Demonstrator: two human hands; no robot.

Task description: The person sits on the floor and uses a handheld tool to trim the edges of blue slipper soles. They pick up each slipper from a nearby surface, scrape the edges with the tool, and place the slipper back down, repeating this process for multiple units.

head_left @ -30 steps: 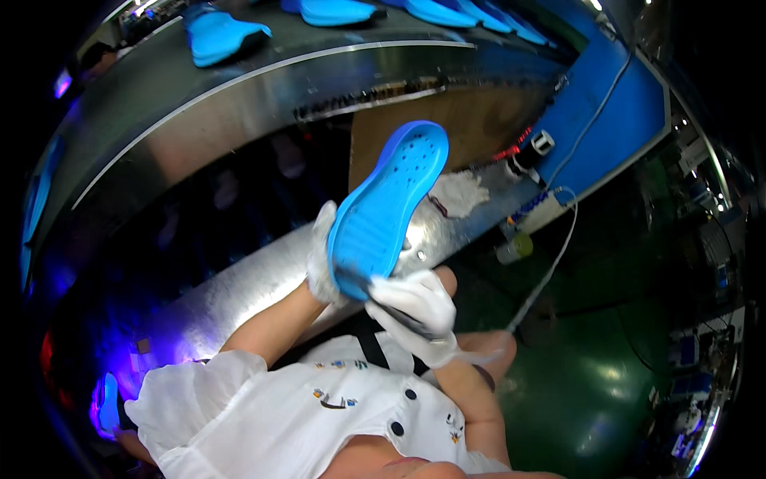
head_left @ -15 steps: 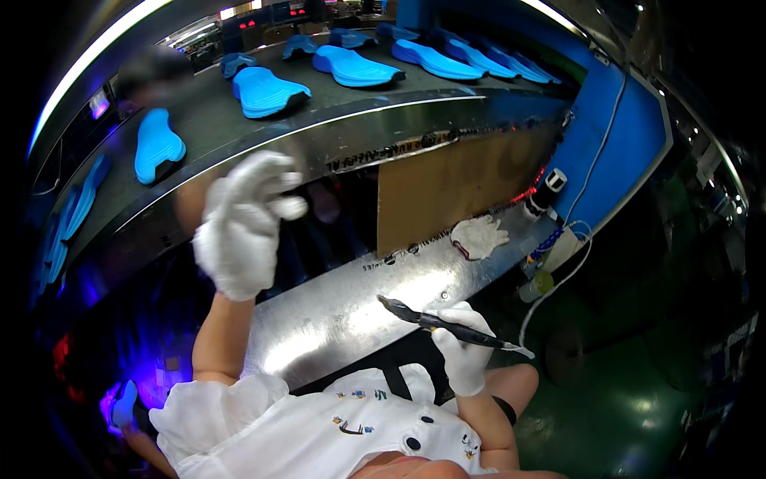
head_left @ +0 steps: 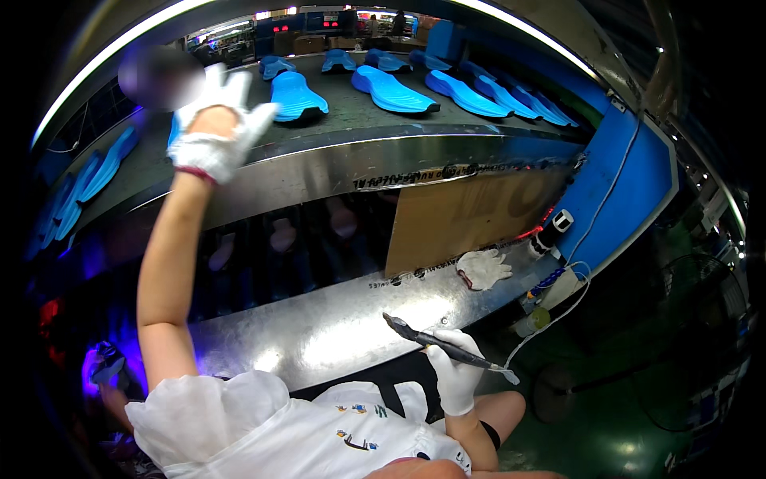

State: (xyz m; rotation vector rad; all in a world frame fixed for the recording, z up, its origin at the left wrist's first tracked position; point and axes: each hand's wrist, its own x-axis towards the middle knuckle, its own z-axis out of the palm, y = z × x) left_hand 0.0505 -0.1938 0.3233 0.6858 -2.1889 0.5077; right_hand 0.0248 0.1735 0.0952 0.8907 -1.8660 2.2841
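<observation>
My left hand (head_left: 217,124), in a white knit glove, is raised over the near edge of a dark conveyor belt (head_left: 263,136). Its fingers are spread and nothing shows in them. Behind it lies a blue shoe sole (head_left: 172,132), mostly covered by the hand. Closest on its right is another blue sole (head_left: 297,97) with a black end. Low in front of me, my right hand (head_left: 456,383), also gloved in white, is closed around a slim black brush (head_left: 443,345). The brush slants, its dark tip up to the left and its whitish end down to the right.
Several blue soles (head_left: 391,89) lie along the belt. Below it runs a metal ledge (head_left: 319,339) with a loose white glove (head_left: 483,270) and a cardboard sheet (head_left: 463,215). A blue panel (head_left: 630,184) with a cable stands at right. Another person is at far left.
My left hand has gone up and forward from in front of the belt to over its edge, its curled fingers now spread. My right hand keeps the brush, slightly lower in view.
</observation>
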